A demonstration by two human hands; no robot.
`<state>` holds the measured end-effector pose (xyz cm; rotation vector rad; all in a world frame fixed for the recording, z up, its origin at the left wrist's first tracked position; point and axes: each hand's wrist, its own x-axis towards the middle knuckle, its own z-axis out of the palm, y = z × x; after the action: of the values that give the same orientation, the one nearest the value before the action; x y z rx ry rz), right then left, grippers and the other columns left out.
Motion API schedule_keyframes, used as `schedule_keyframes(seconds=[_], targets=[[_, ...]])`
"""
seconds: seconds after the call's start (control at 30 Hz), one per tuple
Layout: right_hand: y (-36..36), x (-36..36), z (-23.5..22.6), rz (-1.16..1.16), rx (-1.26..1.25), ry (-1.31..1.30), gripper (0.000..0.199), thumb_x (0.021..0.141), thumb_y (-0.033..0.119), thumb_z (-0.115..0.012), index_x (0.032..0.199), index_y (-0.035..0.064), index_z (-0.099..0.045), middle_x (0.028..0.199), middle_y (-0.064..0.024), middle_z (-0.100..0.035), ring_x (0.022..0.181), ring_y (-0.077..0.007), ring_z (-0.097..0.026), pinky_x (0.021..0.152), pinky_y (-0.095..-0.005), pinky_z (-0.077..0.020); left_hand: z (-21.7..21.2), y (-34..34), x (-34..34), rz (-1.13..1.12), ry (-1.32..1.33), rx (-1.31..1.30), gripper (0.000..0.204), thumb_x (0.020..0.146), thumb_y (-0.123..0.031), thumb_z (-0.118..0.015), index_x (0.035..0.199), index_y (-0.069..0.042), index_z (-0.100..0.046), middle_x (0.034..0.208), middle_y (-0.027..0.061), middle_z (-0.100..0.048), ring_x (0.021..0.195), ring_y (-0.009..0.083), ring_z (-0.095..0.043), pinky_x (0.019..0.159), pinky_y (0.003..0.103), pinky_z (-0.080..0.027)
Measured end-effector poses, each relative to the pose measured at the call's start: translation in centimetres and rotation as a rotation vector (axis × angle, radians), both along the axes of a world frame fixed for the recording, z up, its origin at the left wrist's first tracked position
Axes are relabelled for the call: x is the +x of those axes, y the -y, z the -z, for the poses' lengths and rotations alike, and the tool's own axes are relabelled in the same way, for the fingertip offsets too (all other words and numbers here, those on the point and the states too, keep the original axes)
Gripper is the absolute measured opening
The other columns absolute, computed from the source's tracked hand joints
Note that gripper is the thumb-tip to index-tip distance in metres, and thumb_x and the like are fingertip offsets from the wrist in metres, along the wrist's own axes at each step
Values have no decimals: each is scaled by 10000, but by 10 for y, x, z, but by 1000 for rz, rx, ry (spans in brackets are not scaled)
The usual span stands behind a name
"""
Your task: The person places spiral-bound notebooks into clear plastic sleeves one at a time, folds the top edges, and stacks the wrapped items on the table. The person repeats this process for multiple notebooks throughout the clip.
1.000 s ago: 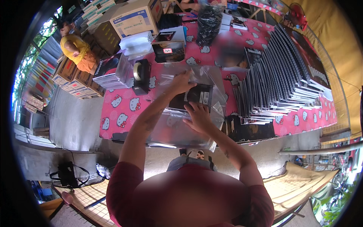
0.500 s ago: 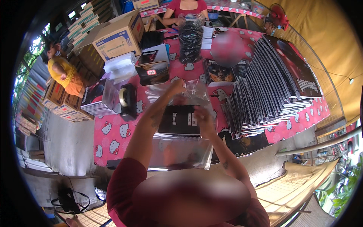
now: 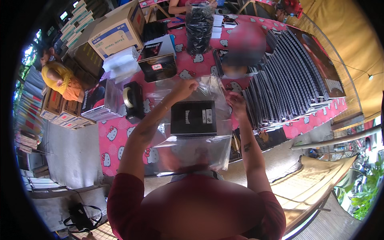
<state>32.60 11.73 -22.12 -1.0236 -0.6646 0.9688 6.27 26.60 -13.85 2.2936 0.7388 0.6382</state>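
A black spiral notebook (image 3: pixel 193 118) with a pale label lies flat on a clear plastic sheet (image 3: pixel 192 154), its wire binding along the near edge. The glossy sheet reaches past the notebook on all sides. Beyond the notebook, my left hand (image 3: pixel 185 89) is closed, fingertips pinched on the far part of the plastic. To the right of the notebook, my right hand (image 3: pixel 237 103) pinches the sheet's right side, close to the stacked notebooks. The exact grip of the fingertips is hard to see through the shine.
A long leaning row of spiral notebooks (image 3: pixel 280 76) fills the right side of the pink table (image 3: pixel 114 138). At left stand a tape dispenser (image 3: pixel 133 101), wrapped notebooks (image 3: pixel 98 102) and a carton (image 3: pixel 118 34). A black wrapped roll (image 3: pixel 199 32) stands far, before another person.
My right hand has moved off the notebook to the right, onto the plastic's side. My left hand stays near the sheet's far part. The whole view has shifted slightly.
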Motion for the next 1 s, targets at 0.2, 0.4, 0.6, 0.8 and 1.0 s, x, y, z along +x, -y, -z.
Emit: schedule_keyframes(seconds=[0.2, 0.4, 0.6, 0.8, 1.0], targets=[[75, -88, -100, 260, 142, 1190, 250, 779, 17, -663, 1023, 60, -632, 909, -108, -625, 846, -303, -611, 793, -390, -491, -32, 67, -20, -51, -56, 220, 164, 905, -145, -615, 1025, -70, -699, 864, 127, -705, 773, 310, -679, 694, 390, -522], [154, -174, -79, -271, 91, 1529, 471, 840, 299, -683, 1235, 75, -556, 1255, -142, -550, 1186, -325, -516, 1000, -475, -395, -43, 82, -14, -100, -89, 200, 168, 901, -198, -641, 987, -72, -712, 827, 149, -686, 760, 346, -657, 681, 417, -514], [150, -179, -66, -238, 54, 1638, 610, 854, 415, -657, 1361, 120, -490, 1398, -153, -428, 1319, -321, -400, 1057, -595, -302, -27, 121, -28, -125, -59, 192, 188, 903, -189, -642, 1011, -44, -693, 912, 151, -674, 807, 351, -649, 714, 419, -513], [138, -181, -61, -130, 17, 1686, 630, 848, 481, -647, 1367, 156, -499, 1394, -153, -419, 1319, -324, -385, 1035, -644, -282, -6, 147, -27, -158, 26, 399, 210, 901, -171, -638, 1073, -52, -659, 1071, 146, -645, 938, 371, -630, 796, 430, -525], [136, -177, -53, -141, 58, 1691, 629, 826, 492, -664, 1350, 175, -518, 1410, -156, -395, 1335, -347, -355, 1015, -667, -278, 16, 158, -25, -368, 73, 172, 213, 875, -98, -638, 1081, -44, -648, 1088, 164, -648, 1052, 354, -616, 864, 432, -524]])
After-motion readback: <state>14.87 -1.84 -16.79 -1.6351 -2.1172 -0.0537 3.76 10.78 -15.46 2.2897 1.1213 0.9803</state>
